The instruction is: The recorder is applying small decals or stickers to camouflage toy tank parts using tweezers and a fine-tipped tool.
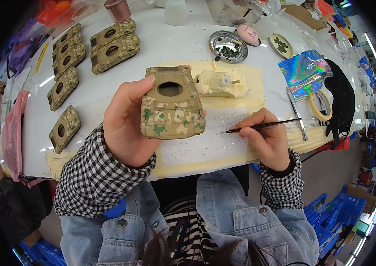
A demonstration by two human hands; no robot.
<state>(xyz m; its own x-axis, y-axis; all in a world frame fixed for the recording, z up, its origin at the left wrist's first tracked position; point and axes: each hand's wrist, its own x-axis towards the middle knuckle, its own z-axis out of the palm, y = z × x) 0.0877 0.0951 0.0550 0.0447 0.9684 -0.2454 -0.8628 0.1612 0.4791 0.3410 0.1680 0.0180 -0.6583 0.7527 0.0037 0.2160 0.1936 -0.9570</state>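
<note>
My left hand grips a camouflage model tank hull, raised above the table with its round opening tilted toward me. Thumb and fingers hold it along its left side and underneath. In my right hand a thin black pointed tool is pinched, its tip pointing left just over a white sheet. Whether it is a fine brush or tweezers I cannot tell. Tiny shiny specks lie scattered on that sheet. Behind the held hull sits a cream-coloured block with a small white knob, on yellowish tape.
More camouflage hulls stand in groups at the left. A round metal dish with small dark green parts is at the back, near another dish. To the right lie a shiny pouch, a tape roll and a slim metal knife.
</note>
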